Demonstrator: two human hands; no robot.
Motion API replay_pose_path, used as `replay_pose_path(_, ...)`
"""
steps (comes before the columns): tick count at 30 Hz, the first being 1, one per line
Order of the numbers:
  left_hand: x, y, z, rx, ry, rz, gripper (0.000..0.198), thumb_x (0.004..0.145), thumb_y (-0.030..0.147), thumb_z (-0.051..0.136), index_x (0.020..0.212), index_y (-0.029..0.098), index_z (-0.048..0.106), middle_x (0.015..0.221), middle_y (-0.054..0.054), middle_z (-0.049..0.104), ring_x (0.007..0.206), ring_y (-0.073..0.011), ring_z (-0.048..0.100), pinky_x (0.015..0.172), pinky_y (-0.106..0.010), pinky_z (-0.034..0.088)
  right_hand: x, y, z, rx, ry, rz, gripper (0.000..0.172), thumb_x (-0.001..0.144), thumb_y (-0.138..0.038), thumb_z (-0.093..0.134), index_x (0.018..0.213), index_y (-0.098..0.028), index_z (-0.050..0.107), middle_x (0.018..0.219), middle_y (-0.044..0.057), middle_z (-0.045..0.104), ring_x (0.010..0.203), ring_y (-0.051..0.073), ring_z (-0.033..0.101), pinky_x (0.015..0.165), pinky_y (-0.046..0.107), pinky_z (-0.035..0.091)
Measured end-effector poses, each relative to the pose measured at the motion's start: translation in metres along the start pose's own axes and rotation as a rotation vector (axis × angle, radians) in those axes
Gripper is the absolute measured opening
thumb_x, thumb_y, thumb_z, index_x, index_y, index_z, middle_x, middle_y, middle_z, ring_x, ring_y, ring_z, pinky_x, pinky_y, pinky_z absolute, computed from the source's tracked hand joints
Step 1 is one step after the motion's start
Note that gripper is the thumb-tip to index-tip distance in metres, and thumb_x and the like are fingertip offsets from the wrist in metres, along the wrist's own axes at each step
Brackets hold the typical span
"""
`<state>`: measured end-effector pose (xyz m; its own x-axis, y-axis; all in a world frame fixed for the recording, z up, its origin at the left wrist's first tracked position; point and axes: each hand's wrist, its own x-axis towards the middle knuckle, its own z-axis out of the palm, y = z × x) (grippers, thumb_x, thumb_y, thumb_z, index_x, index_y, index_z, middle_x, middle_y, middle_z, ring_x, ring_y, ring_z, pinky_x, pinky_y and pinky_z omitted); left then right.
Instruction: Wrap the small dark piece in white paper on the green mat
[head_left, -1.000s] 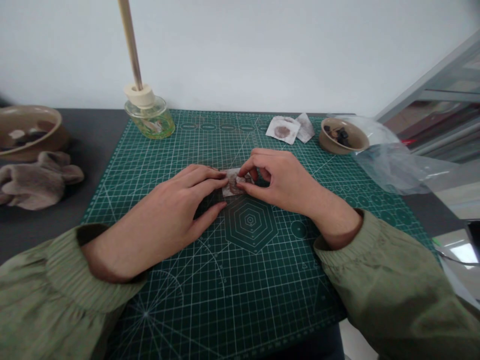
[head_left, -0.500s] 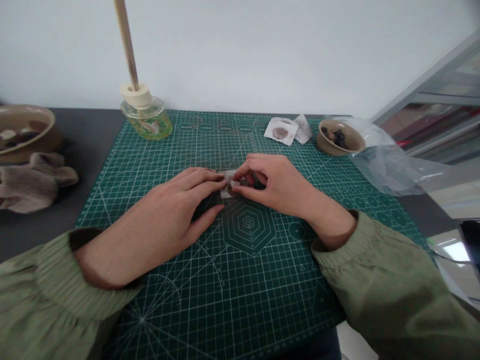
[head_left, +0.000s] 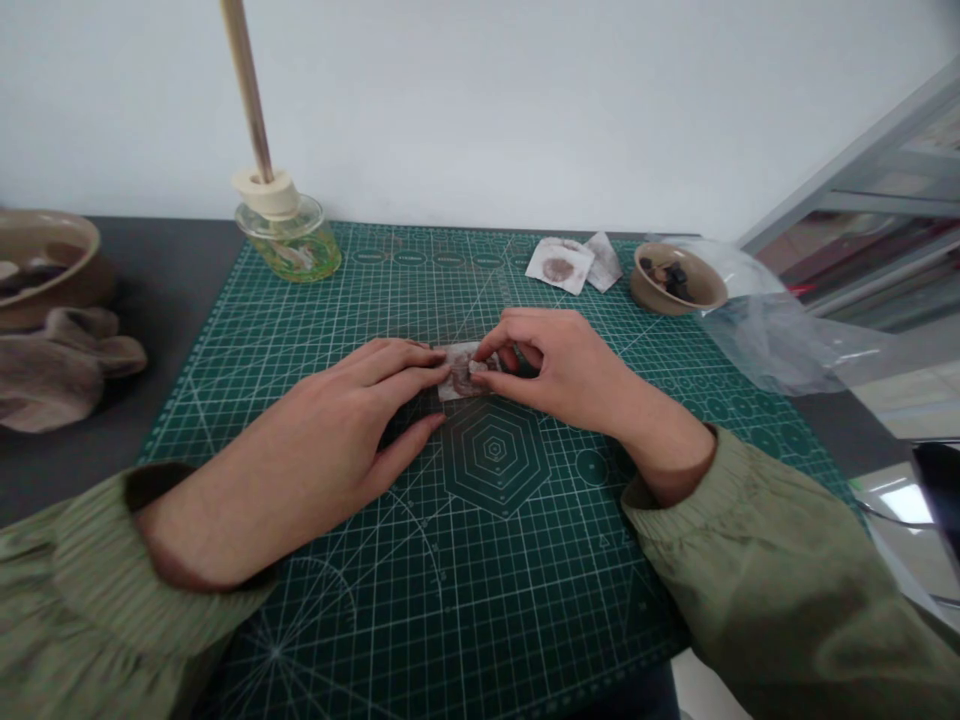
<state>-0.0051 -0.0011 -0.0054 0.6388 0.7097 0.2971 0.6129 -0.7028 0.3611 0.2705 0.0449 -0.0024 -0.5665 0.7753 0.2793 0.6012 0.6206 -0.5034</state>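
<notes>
Hands barely shifted: R grip (head_left: 559, 368) pinching folded paper (head_left: 459, 372), L grip (head_left: 330, 440) unclear, tips on its edge.

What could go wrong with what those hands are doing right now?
The small paper packet is pinched between the right hand and the left hand, so the thin paper could tear, or anything inside could slip out. The tall stick in the glass jar might get knocked by a careless reach. The bowl of dark pieces sits beside a loose plastic bag, and tugging the bag could perhaps nudge it.
</notes>
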Motion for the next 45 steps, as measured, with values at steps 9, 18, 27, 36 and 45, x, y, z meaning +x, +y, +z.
replay_pose_path(9, 0.000, 0.000, 0.001, 0.022, 0.006, 0.030, 0.044, 0.119, 0.037, 0.058, 0.155, 0.017, 0.073, 0.156, -0.018, 0.075, 0.142, -0.0387, 0.074, 0.121, -0.062, 0.066, 0.000, 0.004, -0.002, -0.015, 0.006, -0.005, 0.011, 0.101, -0.029, 0.087, 0.104, -0.019, 0.084, 0.083, -0.001, 0.070, 0.074, 0.017, 0.058, 0.073, 0.032, 0.039)
replay_pose_path(18, 0.001, 0.000, 0.000, 0.018, 0.002, 0.040, 0.046, 0.119, 0.037, 0.060, 0.154, 0.012, 0.074, 0.155, -0.020, 0.074, 0.141, -0.0408, 0.074, 0.118, -0.065, 0.067, 0.000, 0.002, -0.001, 0.081, -0.026, -0.051, 0.012, 0.101, -0.029, 0.087, 0.105, -0.018, 0.085, 0.083, -0.002, 0.071, 0.072, 0.015, 0.059, 0.072, 0.030, 0.041)
replay_pose_path(27, 0.000, 0.001, 0.000, 0.011, 0.013, 0.033, 0.041, 0.117, 0.034, 0.063, 0.151, 0.014, 0.074, 0.154, -0.020, 0.075, 0.145, -0.0400, 0.072, 0.122, -0.064, 0.065, 0.000, -0.012, -0.005, 0.352, 0.022, 0.031, 0.018, 0.098, -0.034, 0.093, 0.106, -0.018, 0.088, 0.072, -0.003, 0.072, 0.063, 0.013, 0.062, 0.063, 0.028, 0.045)
replay_pose_path(36, 0.007, 0.025, -0.015, -0.329, 0.365, -0.030, 0.017, 0.106, 0.025, 0.085, 0.121, 0.025, 0.077, 0.112, -0.002, 0.086, 0.100, -0.0214, 0.084, 0.088, -0.035, 0.068, -0.003, -0.022, -0.003, 1.139, -0.066, 0.029, 0.036, 0.083, -0.002, 0.098, 0.111, -0.018, 0.081, 0.097, 0.003, 0.092, 0.079, 0.016, 0.090, 0.072, 0.019, 0.068)
replay_pose_path(45, 0.004, 0.031, -0.017, -0.482, 0.455, -0.007, 0.022, 0.100, 0.015, 0.091, 0.115, 0.029, 0.084, 0.109, -0.001, 0.089, 0.098, -0.0205, 0.085, 0.087, -0.037, 0.070, -0.007, -0.024, -0.003, 1.260, -0.176, 0.002, 0.046, 0.086, 0.011, 0.089, 0.118, -0.019, 0.077, 0.103, 0.000, 0.094, 0.090, 0.014, 0.093, 0.080, 0.016, 0.069)
